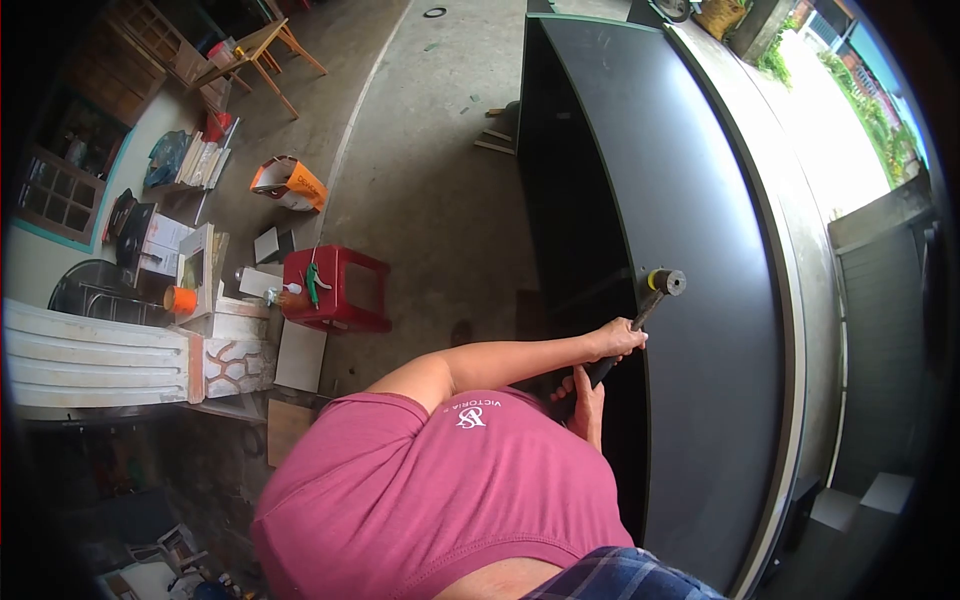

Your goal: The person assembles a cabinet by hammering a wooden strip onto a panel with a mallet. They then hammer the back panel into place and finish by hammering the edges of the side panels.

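Gripping a hammer (651, 304), left hand (617, 340) and right hand (588, 402) are far from an orange bag (303, 188), contents unclear.

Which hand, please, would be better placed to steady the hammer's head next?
Probably the left hand: it grips the hammer nearer its head, while the right hand is farther down, by the handle.

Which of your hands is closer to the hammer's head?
The left hand: it holds the handle near the hammer's head, while the right hand is farther back, at the dark grip.
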The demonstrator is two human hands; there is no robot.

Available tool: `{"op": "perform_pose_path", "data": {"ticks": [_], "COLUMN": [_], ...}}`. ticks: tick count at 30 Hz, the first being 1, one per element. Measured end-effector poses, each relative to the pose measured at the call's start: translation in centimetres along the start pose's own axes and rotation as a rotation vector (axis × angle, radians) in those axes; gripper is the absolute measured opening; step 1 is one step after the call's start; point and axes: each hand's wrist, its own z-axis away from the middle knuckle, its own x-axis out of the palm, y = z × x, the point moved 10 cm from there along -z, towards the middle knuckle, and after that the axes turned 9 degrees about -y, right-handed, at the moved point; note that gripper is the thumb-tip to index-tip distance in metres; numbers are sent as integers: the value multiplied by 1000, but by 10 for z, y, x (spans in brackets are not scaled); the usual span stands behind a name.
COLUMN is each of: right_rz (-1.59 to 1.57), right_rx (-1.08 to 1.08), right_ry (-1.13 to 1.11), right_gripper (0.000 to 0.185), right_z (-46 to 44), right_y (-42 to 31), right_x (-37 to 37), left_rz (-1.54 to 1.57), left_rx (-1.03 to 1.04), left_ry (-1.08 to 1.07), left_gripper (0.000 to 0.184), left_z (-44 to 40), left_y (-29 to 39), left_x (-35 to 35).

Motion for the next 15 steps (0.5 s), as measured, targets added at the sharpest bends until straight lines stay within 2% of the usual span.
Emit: {"op": "perform_pose_path", "data": {"ticks": [2,4,7,10,15], "right_rz": [8,14,33,32,29], "right_rx": [-7,-13,-15,-19,-18], "right_ry": [-8,-13,-35,-33,-27], "right_gripper": [19,19,19,19,19], "right_z": [-1,-1,-2,-1,-3], "right_y": [1,1,0,0,2], "right_x": [1,1,2,2,-2], "left_rz": [-72,-310,-433,-429,-469], "left_rx": [31,113,169,139,112], "left_ry": [27,120,192,197,208], "left_gripper": [30,33,34,42,43], "left_z": [-1,-3,-5,-3,3], "left_y": [2,9,11,10,15], "left_x": [-4,-12,-18,-20,-19]}}
